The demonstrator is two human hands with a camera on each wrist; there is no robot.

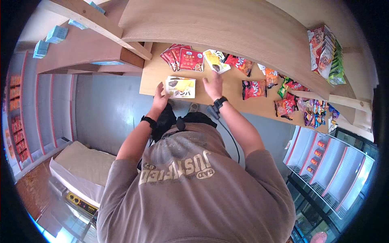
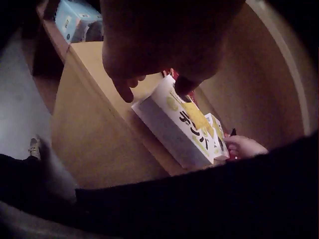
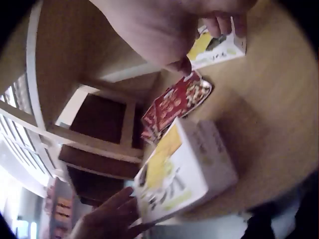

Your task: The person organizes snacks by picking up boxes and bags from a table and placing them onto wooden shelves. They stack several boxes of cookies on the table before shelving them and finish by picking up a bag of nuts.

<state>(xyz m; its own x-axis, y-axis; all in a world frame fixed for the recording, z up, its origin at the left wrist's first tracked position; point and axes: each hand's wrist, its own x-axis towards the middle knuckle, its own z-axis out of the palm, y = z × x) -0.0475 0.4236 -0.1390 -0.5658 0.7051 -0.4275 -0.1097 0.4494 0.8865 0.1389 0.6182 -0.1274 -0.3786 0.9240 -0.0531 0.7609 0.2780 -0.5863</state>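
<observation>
A white snack box (image 1: 180, 87) with yellow and dark pictures on its top lies near the table's front edge. My left hand (image 1: 161, 98) is at its left end, fingers extended along that side; the right wrist view shows those fingertips (image 3: 127, 196) right at the box's edge. Farther back, a second white box (image 1: 216, 60) of the same look lies at an angle. Over its near edge reaches my right hand (image 1: 213, 86), fingertips on the box and thumb held out to the left. The right wrist view shows the fingers (image 3: 214, 27) overlapping its printed face.
Several red flat packets (image 1: 191, 60) lie fanned at the back left of the wooden table (image 1: 227, 91). Snack bags (image 1: 254, 89) spread to the right, with more packets (image 1: 320, 113) at the far end. A wooden shelf board (image 1: 210, 24) overhangs the back.
</observation>
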